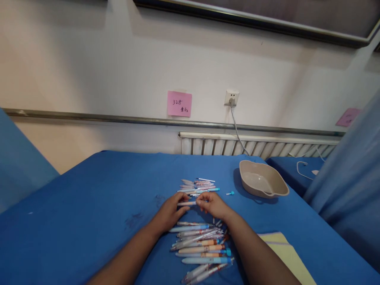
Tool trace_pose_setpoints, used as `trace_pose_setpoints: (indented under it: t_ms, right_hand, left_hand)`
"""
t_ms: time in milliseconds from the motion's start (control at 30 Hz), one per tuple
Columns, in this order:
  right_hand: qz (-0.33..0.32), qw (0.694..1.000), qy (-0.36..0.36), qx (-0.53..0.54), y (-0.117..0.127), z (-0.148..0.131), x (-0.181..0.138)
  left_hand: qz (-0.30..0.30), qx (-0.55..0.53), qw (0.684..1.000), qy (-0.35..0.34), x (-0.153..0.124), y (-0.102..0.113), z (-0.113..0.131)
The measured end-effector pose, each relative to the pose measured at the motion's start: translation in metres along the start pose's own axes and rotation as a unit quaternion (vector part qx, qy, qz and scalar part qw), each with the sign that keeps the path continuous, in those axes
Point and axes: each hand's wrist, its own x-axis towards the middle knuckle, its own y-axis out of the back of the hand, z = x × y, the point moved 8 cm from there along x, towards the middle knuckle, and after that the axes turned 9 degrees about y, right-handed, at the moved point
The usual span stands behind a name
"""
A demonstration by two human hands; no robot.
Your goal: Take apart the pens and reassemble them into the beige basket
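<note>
A slim pale pen (187, 204) lies level between my two hands, above the blue cloth. My right hand (213, 204) pinches its right end between thumb and fingers. Around the left end are the thumb and fingers of my left hand (170, 211); the pen's tip there is partly hidden. Just beyond my hands rests a small group of pens and thin pen parts (198, 185). Nearer to me, between my forearms, lies a bigger pile of pens (202, 249) in pale blue, orange and clear patterned barrels. A small blue pen piece (230, 193) lies apart, right of my right hand.
A beige plastic basin (264, 182) stands at the back right of the blue-covered table (89, 206). A yellow cloth or paper (282, 249) lies beside my right forearm. Behind are a radiator (219, 144) and a plugged-in cord (236, 122). Blue curtains (350, 186) hang at the sides.
</note>
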Motion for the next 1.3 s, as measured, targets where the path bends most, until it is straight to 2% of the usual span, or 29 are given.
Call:
trace_pose_setpoints:
  t_ms: [200, 333, 533, 700, 833, 967, 1033, 1167, 1300]
  right_hand:
    - [0.025, 1.000, 0.015, 0.003, 0.010, -0.003, 0.001]
    - [0.033, 0.999, 0.014, 0.006, 0.011, -0.003, 0.001]
    - [0.026, 1.000, 0.009, 0.008, 0.007, -0.006, 0.001]
    - [0.057, 0.996, 0.054, -0.041, 0.013, -0.013, 0.001]
    - [0.062, 0.995, 0.066, -0.040, 0.016, -0.012, 0.002]
    - [0.061, 0.994, 0.072, -0.049, 0.018, -0.010, 0.002]
    - [0.062, 0.994, 0.074, -0.057, 0.019, -0.009, 0.002]
    - [0.062, 0.992, 0.082, -0.067, 0.021, -0.008, 0.003]
    - [0.067, 0.992, 0.085, -0.069, 0.024, -0.007, 0.003]
  left_hand:
    - [-0.039, 0.016, 0.998, 0.039, 0.002, -0.003, -0.005]
    - [0.017, -0.004, 1.000, 0.014, 0.002, 0.005, -0.001]
    - [0.035, 0.020, 0.999, -0.023, 0.000, 0.009, 0.007]
    - [0.006, 0.034, 0.999, 0.030, 0.001, 0.003, -0.001]
    - [0.052, -0.003, 0.999, -0.005, 0.000, 0.012, 0.005]
    - [0.009, -0.002, 0.999, 0.036, 0.001, 0.006, -0.002]
    - [0.007, -0.002, 0.999, 0.046, 0.001, 0.006, -0.004]
    - [0.028, -0.008, 1.000, -0.009, 0.000, 0.008, 0.003]
    - [-0.011, -0.009, 0.998, 0.058, 0.002, 0.002, -0.013]
